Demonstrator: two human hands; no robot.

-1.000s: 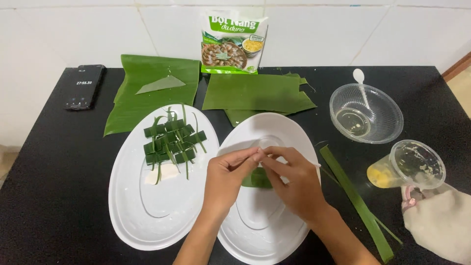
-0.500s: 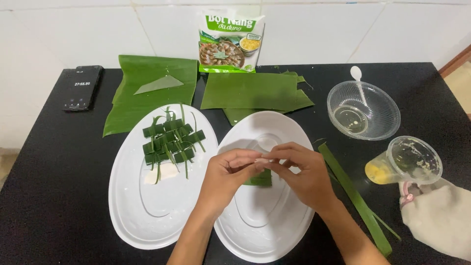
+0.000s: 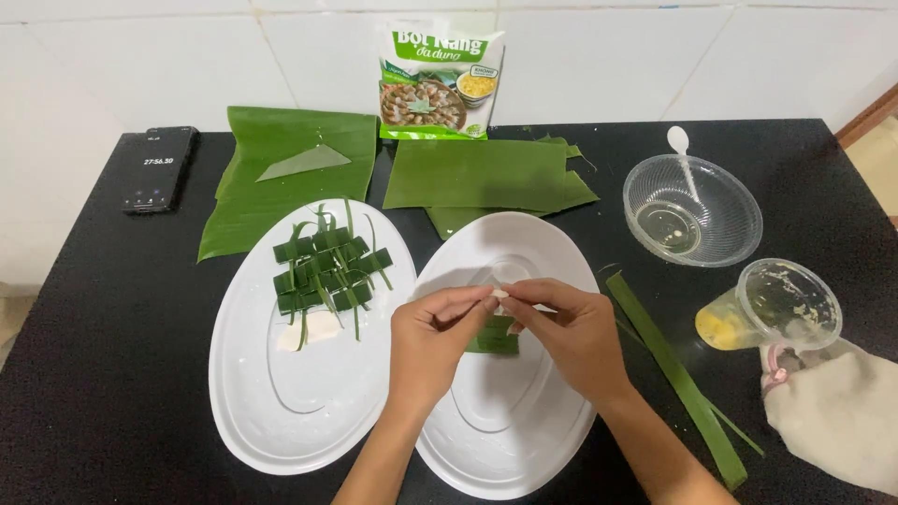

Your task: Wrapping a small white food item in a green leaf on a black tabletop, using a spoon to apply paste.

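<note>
Both hands are shown meeting over the right white oval plate (image 3: 561,252). A small pale lump, apparently dough though too small to be judged with certainty, (image 3: 500,294) is pinched between the fingertips of the left hand (image 3: 432,339) and the right hand (image 3: 572,329), both closed on it. Just beneath the fingertips a folded green leaf packet (image 3: 494,337) is seen, partly hidden by the hands; whether it is gripped or rests on the plate cannot be told. To the left of the left hand, finished leaf packets (image 3: 329,271) are piled on a second white plate (image 3: 243,411). A long leaf strip (image 3: 673,374) lies on the black surface (image 3: 94,374) just right of the right hand. If the pinch loosens, the lump could be dropped onto the plate; if it is pressed unevenly, the leaf fold beneath could spring open.
</note>
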